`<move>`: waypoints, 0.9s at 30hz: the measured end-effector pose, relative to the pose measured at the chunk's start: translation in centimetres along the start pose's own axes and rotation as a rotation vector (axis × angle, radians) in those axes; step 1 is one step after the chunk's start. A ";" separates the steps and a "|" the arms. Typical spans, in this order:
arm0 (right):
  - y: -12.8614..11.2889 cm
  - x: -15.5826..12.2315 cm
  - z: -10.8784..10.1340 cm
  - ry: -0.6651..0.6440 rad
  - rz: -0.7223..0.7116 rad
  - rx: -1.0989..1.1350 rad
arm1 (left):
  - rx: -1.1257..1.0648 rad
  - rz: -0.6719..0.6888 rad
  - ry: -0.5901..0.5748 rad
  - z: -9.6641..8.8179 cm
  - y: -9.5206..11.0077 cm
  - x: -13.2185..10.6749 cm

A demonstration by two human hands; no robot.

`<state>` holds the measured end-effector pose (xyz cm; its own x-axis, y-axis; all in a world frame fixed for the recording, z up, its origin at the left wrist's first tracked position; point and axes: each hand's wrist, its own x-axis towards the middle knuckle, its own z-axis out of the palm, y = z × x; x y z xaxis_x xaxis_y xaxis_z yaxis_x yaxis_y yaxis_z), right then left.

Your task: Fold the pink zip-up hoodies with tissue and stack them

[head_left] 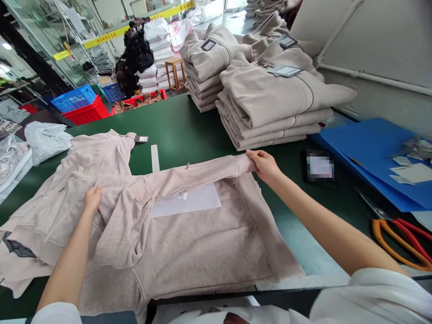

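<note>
A light pinkish-beige sweatshirt [209, 252] lies spread across the green table [168, 117]. My right hand [265, 165] pinches the cuff of one of its sleeves, pulled out to the right along the garment's far edge. My left hand [92, 198] is closed on the cloth on the left, near the sleeve's upper part. Under the sleeve, a white sheet [202, 202] rests on the sweatshirt, with a small white label [182, 195] on it. Another garment [97, 155] of the same colour, with a dark hang tag [141, 139], lies at the far left.
Folded grey-beige sweatshirts stand in stacks [270, 99] at the back. A white strip [155, 158] lies beyond the sleeve. On the right are a dark packet [320, 167], blue sheets [367, 153] and scissors [401, 238]. Plastic bags [47, 140] sit at the left edge.
</note>
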<state>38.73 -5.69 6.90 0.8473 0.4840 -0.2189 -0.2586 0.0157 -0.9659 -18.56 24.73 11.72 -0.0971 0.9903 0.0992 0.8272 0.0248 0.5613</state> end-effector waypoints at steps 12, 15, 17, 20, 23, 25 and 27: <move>2.1 -12.3 -1.7 -0.325 -0.782 -0.895 | 0.347 0.639 -0.008 3.6 8.9 -8.2; 3.7 -16.7 3.2 -0.786 -0.887 -0.955 | 0.366 0.929 -0.429 6.5 13.2 -14.7; 5.4 -18.2 6.4 -0.899 -0.930 -1.007 | 0.477 1.109 -0.494 8.6 15.0 -18.0; 7.5 -19.0 9.5 -0.916 -0.950 -1.103 | 0.588 1.203 -0.478 10.6 15.5 -19.8; 8.2 -19.4 10.7 -0.875 -0.953 -1.210 | 0.638 1.144 -0.421 10.9 14.8 -19.0; 8.2 -19.8 11.0 -0.868 -0.932 -1.252 | 0.623 1.120 -0.387 10.6 14.3 -18.3; 8.1 -20.1 11.3 -0.873 -0.894 -1.261 | 0.576 1.115 -0.382 10.3 14.0 -17.8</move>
<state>14.34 -5.40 5.07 -0.0618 0.9922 0.1086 0.9356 0.0955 -0.3400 0.45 8.85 9.38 0.8714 0.4904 -0.0120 0.4864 -0.8669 -0.1094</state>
